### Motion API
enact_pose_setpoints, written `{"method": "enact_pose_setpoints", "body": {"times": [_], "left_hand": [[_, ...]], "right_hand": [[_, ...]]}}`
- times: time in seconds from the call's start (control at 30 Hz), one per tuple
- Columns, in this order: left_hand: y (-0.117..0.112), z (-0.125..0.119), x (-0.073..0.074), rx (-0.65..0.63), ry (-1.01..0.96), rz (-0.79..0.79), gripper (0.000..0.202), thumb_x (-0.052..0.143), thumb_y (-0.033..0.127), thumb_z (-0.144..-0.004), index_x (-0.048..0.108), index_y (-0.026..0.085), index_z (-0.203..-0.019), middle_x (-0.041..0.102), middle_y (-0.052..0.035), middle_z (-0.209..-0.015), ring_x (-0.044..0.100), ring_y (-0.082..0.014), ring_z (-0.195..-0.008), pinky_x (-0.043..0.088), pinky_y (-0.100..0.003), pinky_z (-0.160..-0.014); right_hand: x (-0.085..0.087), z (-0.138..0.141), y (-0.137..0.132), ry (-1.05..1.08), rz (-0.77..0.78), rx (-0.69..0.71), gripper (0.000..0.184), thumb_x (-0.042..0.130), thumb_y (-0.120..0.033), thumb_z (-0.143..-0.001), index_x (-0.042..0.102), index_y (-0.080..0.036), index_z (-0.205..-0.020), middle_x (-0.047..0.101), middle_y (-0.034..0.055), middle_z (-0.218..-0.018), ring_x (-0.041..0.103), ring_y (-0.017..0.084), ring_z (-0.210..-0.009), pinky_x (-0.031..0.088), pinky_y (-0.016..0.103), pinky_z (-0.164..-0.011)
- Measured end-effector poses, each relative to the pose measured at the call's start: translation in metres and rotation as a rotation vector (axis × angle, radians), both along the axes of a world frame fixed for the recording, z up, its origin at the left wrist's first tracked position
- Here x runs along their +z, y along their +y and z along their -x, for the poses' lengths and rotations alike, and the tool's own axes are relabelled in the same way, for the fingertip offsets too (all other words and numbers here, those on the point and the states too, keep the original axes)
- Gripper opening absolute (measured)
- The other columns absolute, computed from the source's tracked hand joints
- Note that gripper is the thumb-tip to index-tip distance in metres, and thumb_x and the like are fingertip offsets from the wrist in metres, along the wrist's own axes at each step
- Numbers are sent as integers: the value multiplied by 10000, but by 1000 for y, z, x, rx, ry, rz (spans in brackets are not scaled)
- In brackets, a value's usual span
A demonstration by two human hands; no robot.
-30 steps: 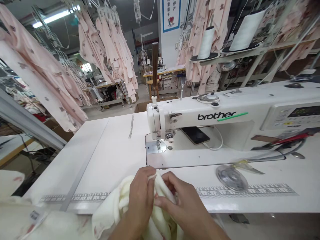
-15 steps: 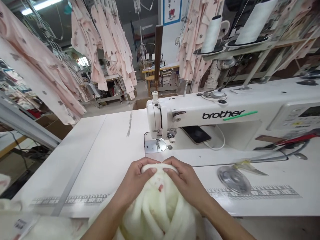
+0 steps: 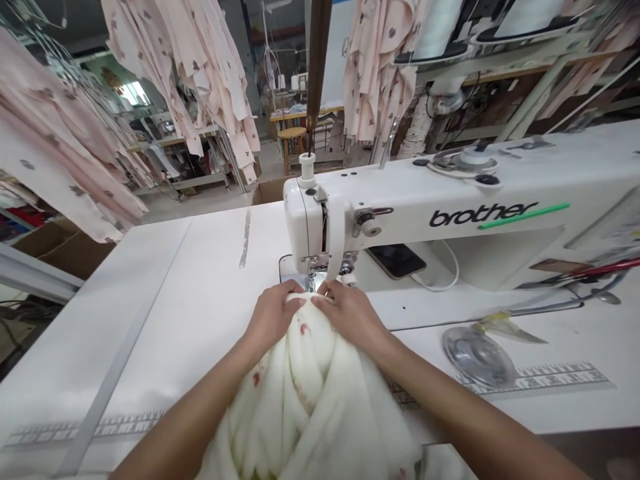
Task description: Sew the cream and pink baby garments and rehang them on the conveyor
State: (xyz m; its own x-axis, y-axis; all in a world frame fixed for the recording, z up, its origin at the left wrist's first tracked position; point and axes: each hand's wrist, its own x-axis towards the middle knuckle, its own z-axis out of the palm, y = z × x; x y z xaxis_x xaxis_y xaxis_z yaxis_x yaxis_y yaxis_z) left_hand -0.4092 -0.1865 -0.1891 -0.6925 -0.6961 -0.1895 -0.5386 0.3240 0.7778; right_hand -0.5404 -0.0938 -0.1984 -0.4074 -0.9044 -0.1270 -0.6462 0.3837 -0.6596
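Both hands pinch the far edge of a soft cream fabric (image 3: pixel 320 393) with small red prints, which hangs in folds toward me. My left hand (image 3: pixel 273 313) grips its left side, thumb on top and fingers beneath. On the right side my right hand (image 3: pixel 353 313) holds it the same way. The fabric's edge lies right at the presser foot (image 3: pixel 315 281) of a white sewing machine (image 3: pixel 310 220); whether it is under the foot I cannot tell, as fingers and cloth cover that spot.
A phone (image 3: pixel 397 260) on a white cable lies under the machine arm. Thread snips (image 3: pixel 510 327) and a clear round disc (image 3: pixel 479 357) sit to the right, near a printed ruler strip (image 3: pixel 560 381). Pink printed garments (image 3: pixel 200 80) hang behind; thread cones (image 3: pixel 437 27) stand above.
Both hands have carried the fabric forward, away from me, up to the presser foot. The view has moved closer to the machine.
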Motion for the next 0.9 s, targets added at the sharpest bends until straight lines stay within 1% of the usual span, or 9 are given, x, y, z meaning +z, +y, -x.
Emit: {"method": "enact_pose_setpoints", "body": {"times": [0.07, 0.13, 0.17, 0.27, 0.33, 0.5, 0.57, 0.7, 0.9], "left_hand": [[-5, 4, -7, -23, -61, 93, 185, 470, 258, -784, 607, 192, -890, 609, -17, -846, 538, -171, -750, 366, -265, -686], [-9, 7, -9, -46, -103, 108, 198, 468, 278, -781, 607, 199, -899, 604, -24, -931, 534, -178, -792, 359, -270, -700], [-11, 8, -9, -60, -124, 94, 199, 460, 287, -782, 604, 199, -887, 605, -21, -918, 531, -176, -780, 354, -269, -687], [-16, 12, -6, -107, -165, 26, 194, 438, 301, -780, 593, 187, -804, 607, -3, -765, 520, -163, -688, 332, -260, -617], [-18, 16, -4, -98, -172, 13, 186, 456, 307, -759, 591, 179, -764, 600, -1, -706, 515, -159, -646, 320, -255, -581], [-16, 27, -5, -25, -191, 30, 155, 474, 278, -728, 593, 185, -696, 609, -1, -692, 527, -161, -642, 315, -249, -562], [-14, 30, -6, -3, -206, 48, 156, 468, 273, -734, 586, 189, -676, 602, -3, -678, 526, -168, -645, 310, -253, -564], [-11, 33, -6, 31, -221, 83, 136, 465, 252, -744, 583, 197, -704, 599, -10, -697, 530, -185, -681, 308, -260, -585], [-10, 32, -6, 64, -204, 105, 151, 469, 272, -764, 586, 189, -716, 590, -22, -704, 541, -196, -722, 309, -264, -599]], "right_hand": [[-1, 2, -7, 50, -59, -9, 54, 502, -196, -823, 554, -181, -819, 603, 22, -704, 552, 211, -727, 309, 258, -601], [0, 3, -11, 76, -112, -5, 62, 508, -193, -818, 561, -188, -786, 599, 17, -678, 553, 201, -681, 296, 252, -576], [1, 3, -12, 84, -133, -5, 70, 509, -200, -820, 563, -192, -775, 595, 10, -659, 551, 189, -651, 295, 247, -563], [4, 4, -13, 108, -165, -17, 81, 510, -203, -820, 570, -194, -766, 602, -8, -647, 554, 162, -614, 309, 231, -552], [4, 6, -13, 133, -173, -21, 81, 507, -197, -817, 579, -189, -778, 621, -5, -682, 565, 161, -636, 320, 229, -559], [1, 12, -13, 233, -169, -3, 137, 475, -182, -827, 612, -177, -815, 659, 53, -877, 582, 224, -842, 341, 261, -630], [2, 13, -13, 273, -171, 6, 156, 464, -182, -835, 620, -166, -842, 658, 80, -917, 573, 248, -894, 344, 278, -660], [3, 12, -13, 322, -179, 20, 174, 453, -201, -850, 618, -159, -888, 658, 89, -927, 579, 248, -884, 349, 285, -663], [-3, 12, -14, 349, -171, 8, 161, 457, -190, -845, 616, -167, -854, 660, 73, -872, 589, 241, -838, 336, 283, -628]]}}
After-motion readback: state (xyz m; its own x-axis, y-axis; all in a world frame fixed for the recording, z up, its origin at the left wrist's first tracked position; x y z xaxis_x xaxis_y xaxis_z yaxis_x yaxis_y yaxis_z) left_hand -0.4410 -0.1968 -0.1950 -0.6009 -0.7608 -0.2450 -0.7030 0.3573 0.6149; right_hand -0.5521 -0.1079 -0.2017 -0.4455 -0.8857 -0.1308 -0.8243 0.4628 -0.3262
